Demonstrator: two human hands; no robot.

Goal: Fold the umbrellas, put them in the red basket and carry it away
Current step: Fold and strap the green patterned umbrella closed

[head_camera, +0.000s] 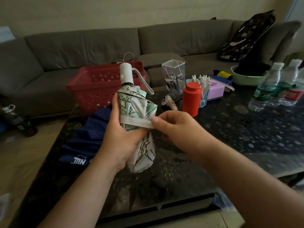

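Above the desk (213, 137), the left hand (120, 137) grips the white umbrella (138, 112), handle pointing to 12 o'clock. The right hand (174, 127) pinches its strap (138, 122). The red basket (98, 86) waits behind.

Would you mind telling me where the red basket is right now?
The red basket sits at the table's far left edge, behind the white umbrella.

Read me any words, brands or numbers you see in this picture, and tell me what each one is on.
"NIL" or similar, white letters appearing upside down and partly hidden, on the blue umbrella lying on the table.
Labels on the water bottles: too blurred to read.
Yellow label on a dark object behind the pens: unreadable.
Nothing else carries legible text.
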